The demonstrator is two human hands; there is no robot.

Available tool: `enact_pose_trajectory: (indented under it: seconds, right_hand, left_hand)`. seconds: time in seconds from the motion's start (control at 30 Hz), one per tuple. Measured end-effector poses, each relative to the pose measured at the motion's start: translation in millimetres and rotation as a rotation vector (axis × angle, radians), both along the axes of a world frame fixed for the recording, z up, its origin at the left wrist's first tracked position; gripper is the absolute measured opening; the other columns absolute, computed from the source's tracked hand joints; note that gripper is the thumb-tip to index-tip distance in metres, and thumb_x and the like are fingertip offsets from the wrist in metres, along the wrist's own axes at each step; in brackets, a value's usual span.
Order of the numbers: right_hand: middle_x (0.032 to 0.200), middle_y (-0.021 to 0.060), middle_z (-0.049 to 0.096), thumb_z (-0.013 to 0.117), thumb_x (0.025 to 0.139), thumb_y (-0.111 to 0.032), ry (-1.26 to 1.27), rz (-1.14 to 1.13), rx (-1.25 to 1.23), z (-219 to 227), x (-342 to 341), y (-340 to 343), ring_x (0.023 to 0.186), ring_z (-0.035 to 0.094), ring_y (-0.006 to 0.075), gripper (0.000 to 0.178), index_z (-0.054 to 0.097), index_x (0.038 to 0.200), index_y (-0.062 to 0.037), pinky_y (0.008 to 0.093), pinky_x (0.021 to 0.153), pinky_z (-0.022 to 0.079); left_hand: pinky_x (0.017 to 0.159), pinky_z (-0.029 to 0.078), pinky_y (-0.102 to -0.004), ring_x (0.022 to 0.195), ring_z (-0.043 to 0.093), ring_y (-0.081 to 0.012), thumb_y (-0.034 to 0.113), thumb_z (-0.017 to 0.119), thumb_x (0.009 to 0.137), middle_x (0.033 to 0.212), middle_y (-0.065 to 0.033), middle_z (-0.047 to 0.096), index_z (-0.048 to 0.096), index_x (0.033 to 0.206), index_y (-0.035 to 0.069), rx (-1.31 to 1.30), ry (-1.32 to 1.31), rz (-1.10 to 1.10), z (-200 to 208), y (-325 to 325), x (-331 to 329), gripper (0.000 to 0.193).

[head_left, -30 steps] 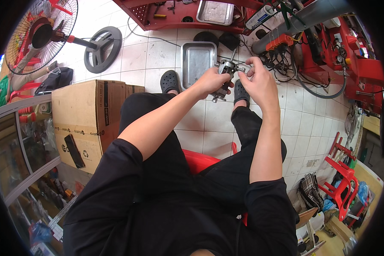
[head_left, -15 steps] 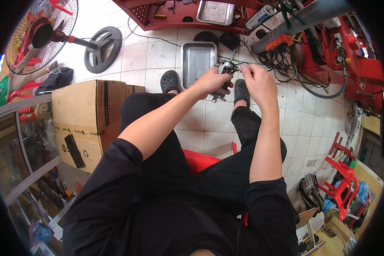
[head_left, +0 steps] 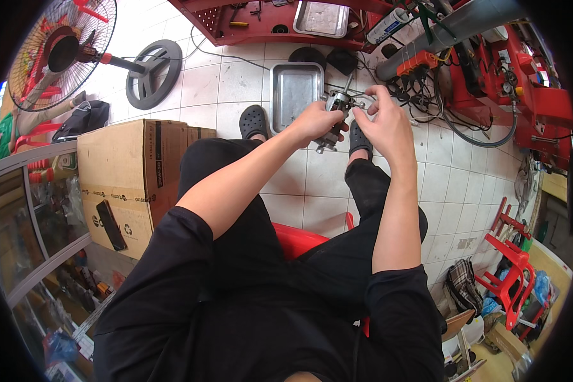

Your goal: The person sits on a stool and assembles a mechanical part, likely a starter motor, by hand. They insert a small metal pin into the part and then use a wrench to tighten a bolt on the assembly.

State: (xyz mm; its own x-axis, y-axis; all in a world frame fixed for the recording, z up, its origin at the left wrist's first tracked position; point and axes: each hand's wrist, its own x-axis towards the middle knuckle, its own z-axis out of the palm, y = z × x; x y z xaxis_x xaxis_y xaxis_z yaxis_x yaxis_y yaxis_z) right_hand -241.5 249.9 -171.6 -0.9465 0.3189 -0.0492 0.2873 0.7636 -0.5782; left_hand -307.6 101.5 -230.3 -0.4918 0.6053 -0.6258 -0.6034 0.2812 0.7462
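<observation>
My left hand [head_left: 318, 122] is wrapped around a silver and dark metal machine part [head_left: 339, 102], held above the floor between my feet. A thin rod sticks up from the top of the part, and a small knobbed end shows below my fingers. To its right, my right hand [head_left: 386, 126] is open, thumb and index finger apart, close to a small stem on the part's side. Whether the thumb touches that stem is hard to make out. Behind the part, a shallow metal tray [head_left: 275, 95] lies on the tiles.
A cardboard box [head_left: 111, 184] with a black phone [head_left: 111, 225] on top stands at my left, near a floor fan [head_left: 62, 53]. Ahead is a red workbench [head_left: 204, 28]. Cables and an orange power strip [head_left: 417, 63] lie front right. Red stools [head_left: 512, 274] sit at far right.
My right hand's fingers have come off the part's side stem and spread, the index finger lifting. My left hand and the part have stayed in place.
</observation>
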Motion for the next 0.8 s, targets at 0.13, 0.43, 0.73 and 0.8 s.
enact_pose_trajectory:
  seconds: [0.13,0.43,0.73,0.8]
  right_hand:
    - [0.066,0.0117,0.061,0.062,0.086,-0.036,-0.083,0.02,0.029,-7.0,-1.2,4.9,0.063,0.061,0.0287,0.033,0.062,0.095,-0.004,0.0382,0.059,0.045]
    - [0.067,0.0118,0.062,0.061,0.087,-0.036,-0.027,0.039,0.008,-4.8,0.4,3.0,0.065,0.062,0.0295,0.033,0.061,0.095,-0.0042,0.0385,0.06,0.045]
    - [0.067,0.012,0.063,0.06,0.087,-0.036,-0.006,0.034,-0.006,-3.7,0.5,1.6,0.066,0.063,0.0295,0.032,0.061,0.097,-0.005,0.0389,0.061,0.046]
    - [0.068,0.0117,0.063,0.061,0.086,-0.033,-0.06,0.036,0.029,-9.6,-0.3,5.4,0.066,0.063,0.0292,0.031,0.061,0.098,-0.005,0.0386,0.061,0.046]
  left_hand:
    - [0.063,0.055,-0.0343,0.077,0.067,-0.0214,0.016,0.053,0.082,0.096,-0.0152,0.067,0.056,0.106,-0.006,0.002,-0.002,0.0,-0.8,0.5,-0.5,0.032]
    - [0.064,0.054,-0.0348,0.077,0.067,-0.0214,0.016,0.053,0.082,0.096,-0.0152,0.067,0.055,0.105,-0.005,-0.001,0.001,0.004,1.6,0.6,0.0,0.031]
    - [0.064,0.055,-0.0343,0.077,0.067,-0.0211,0.016,0.053,0.082,0.095,-0.0151,0.067,0.056,0.103,-0.006,0.011,0.007,-0.006,2.7,0.0,0.0,0.031]
    - [0.058,0.053,-0.0322,0.067,0.067,-0.0197,0.014,0.054,0.081,0.087,-0.0143,0.068,0.057,0.095,-0.006,0.02,-0.001,0.052,1.7,1.5,1.7,0.024]
